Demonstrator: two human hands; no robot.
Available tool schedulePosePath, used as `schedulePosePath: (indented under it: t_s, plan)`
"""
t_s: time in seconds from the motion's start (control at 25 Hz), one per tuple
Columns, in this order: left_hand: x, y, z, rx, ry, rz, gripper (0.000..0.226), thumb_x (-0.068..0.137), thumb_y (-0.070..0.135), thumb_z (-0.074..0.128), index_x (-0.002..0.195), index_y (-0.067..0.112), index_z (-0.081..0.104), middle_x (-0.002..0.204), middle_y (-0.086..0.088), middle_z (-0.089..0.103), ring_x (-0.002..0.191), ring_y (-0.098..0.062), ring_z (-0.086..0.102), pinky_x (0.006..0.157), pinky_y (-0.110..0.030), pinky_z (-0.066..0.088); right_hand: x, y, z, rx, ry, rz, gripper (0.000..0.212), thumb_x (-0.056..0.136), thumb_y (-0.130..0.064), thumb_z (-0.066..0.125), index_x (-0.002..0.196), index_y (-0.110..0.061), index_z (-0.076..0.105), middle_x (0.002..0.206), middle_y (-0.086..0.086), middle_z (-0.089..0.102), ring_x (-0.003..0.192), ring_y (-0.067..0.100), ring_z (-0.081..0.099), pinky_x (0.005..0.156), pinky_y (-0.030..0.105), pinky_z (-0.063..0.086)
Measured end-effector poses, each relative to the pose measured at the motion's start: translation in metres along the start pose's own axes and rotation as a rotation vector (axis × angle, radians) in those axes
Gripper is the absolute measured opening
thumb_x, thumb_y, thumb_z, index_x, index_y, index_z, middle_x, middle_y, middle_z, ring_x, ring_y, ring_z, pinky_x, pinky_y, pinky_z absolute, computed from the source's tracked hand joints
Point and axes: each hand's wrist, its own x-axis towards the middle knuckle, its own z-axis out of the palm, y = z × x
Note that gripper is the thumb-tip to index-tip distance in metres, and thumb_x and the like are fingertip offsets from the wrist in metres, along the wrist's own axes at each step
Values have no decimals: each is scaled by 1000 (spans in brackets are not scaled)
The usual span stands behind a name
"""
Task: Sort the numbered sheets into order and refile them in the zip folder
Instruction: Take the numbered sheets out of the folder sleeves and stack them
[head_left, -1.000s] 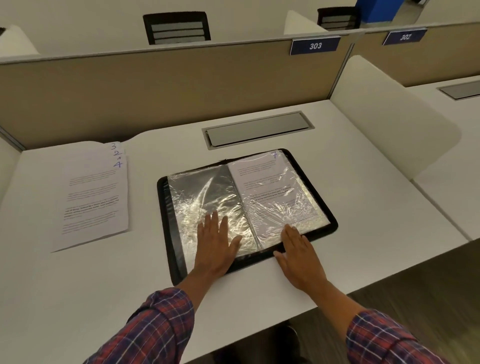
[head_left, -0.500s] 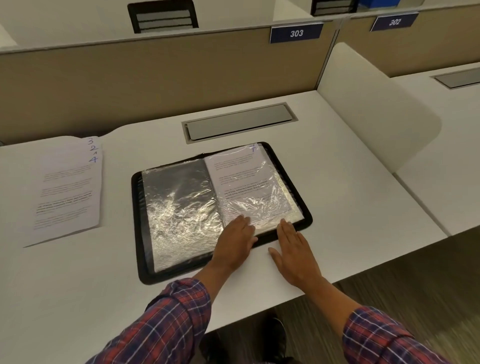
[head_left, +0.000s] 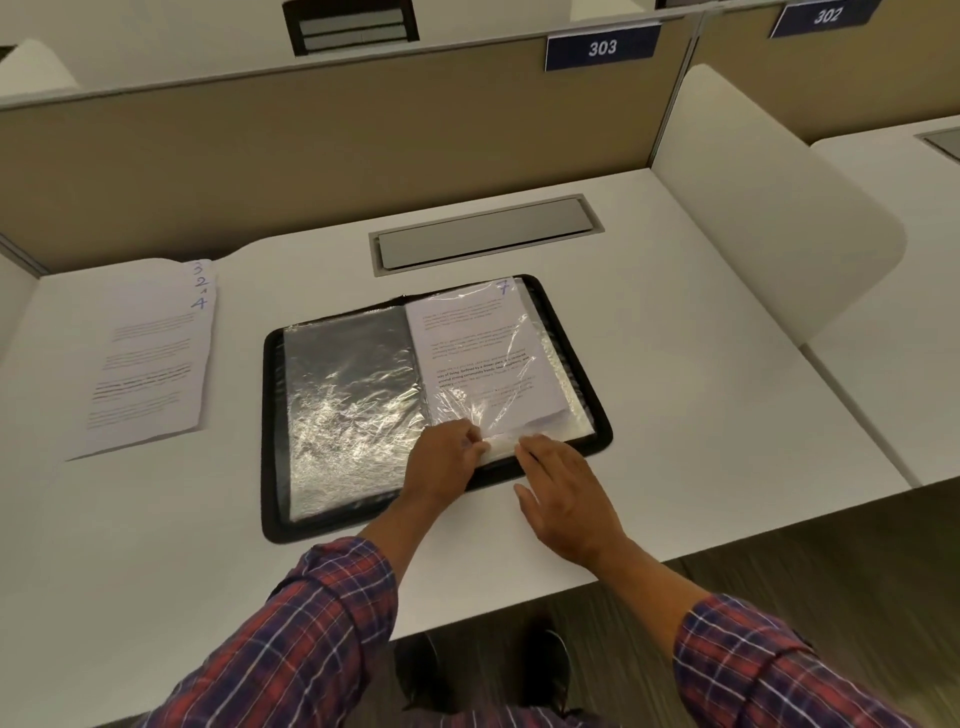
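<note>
At the centre of the desk (head_left: 701, 415) the open zip folder (head_left: 272, 415) lies flat, long axis 9 to 3, its right end swung slightly toward 2. Its right-hand sleeve (head_left: 498, 415) holds sheet 7 (head_left: 478, 343), heading toward 12. The left hand (head_left: 441, 462) pinches the sleeve's 6 o'clock edge. The right hand (head_left: 566, 493), fingers straight and together, touches that edge. The loose sheets (head_left: 150, 358) lie at 9, their print unreadable.

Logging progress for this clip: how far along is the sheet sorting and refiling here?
Done: sheets showing 3, 2 and 4 lie in a loose stack on the desk, out of the zip folder. In hand: left hand seems to pinch, and right hand touches, the lower edge of the plastic sleeve holding sheet 7. Left: ordering the sheets, refiling, zipping shut.
</note>
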Motion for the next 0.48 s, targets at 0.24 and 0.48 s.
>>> schedulePosePath:
  t_s: [0.24,0.48]
  plan:
    - [2,-1,-6,-37,-16,87,19,100,20,60,86,19,72,81,6,72,74,-9,64,73,-31,52,16,-6,2,30,-15,-150,49,105,-29,53,146,-2,54,145,16,57,139,28,50,124,40,34]
    - [2,1,-6,-17,40,143,12,98,13,65,93,11,75,86,0,74,76,-13,65,75,-30,54,37,-7,9,4,-58,-79,51,107,-35,47,146,-3,53,146,17,58,139,29,52,125,41,32]
